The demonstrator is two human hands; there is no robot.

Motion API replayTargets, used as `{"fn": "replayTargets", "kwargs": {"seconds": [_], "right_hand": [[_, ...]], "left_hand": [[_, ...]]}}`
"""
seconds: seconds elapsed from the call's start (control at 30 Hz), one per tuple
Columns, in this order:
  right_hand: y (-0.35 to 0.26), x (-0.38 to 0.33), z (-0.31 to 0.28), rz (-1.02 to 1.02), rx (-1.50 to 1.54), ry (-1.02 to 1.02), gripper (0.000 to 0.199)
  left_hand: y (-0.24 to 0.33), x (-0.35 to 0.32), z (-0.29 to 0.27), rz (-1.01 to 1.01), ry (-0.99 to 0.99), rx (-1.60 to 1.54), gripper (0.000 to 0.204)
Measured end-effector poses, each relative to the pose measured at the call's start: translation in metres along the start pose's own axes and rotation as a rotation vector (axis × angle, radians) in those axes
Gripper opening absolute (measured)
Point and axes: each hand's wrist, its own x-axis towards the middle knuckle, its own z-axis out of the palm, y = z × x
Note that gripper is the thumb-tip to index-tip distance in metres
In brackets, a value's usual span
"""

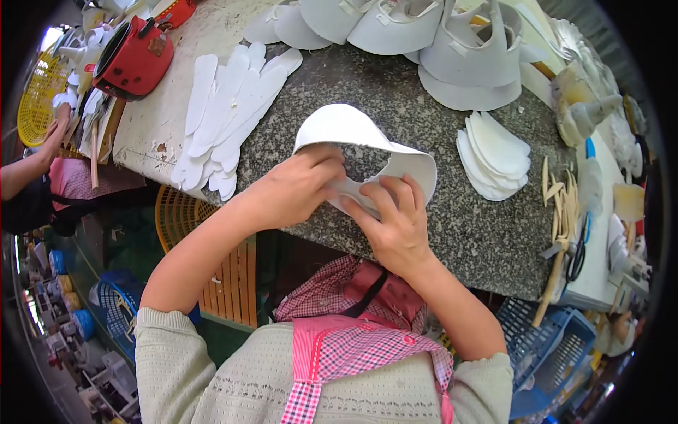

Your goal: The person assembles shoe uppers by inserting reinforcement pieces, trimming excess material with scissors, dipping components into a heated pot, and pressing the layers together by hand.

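A white, curved, hollow piece (337, 126), shaped like a shoe upper or a visor, is held just over the dark speckled stone tabletop with its opening towards me. My left hand (300, 185) grips its left side with curled fingers, some of them hidden behind the rim. On the lower right edge, my right hand (397, 222) pinches the rim between thumb and fingers. Left of the hands lies a loose pile of long white strips (236, 102). A fanned stack of rounded white pieces (494, 157) rests to the right.
Similar white curved forms (395, 28) line the far edge. A red pot (134, 58) stands at far left. Pale wooden sticks (561, 205), a brush (547, 286) and black-handled scissors (575, 261) are at the right edge. Blue crates (547, 353) sit below. Another person's arm (53, 141) shows at left.
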Motion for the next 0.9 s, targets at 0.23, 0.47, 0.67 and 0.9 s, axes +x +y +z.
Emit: {"fn": "replayTargets", "kwargs": {"seconds": [0.23, 0.47, 0.67, 0.9], "right_hand": [[-0.002, 0.000, -0.001, -0.041, 0.034, -0.019, 0.028], [-0.004, 0.005, -0.002, 0.002, 0.047, -0.008, 0.024], [0.004, -0.003, 0.001, -0.079, 0.100, 0.011, 0.025], [-0.005, 0.012, -0.002, 0.028, 0.016, -0.097, 0.035]], "left_hand": [[-0.004, -0.010, 0.016, 0.048, 0.174, 0.042, 0.013], [0.002, 0.002, 0.029, -0.101, 0.394, 0.122, 0.013], [-0.016, -0.019, 0.024, 0.215, 0.311, 0.223, 0.018], [-0.014, -0.036, 0.017, 0.237, 0.184, 0.341, 0.031]]}}
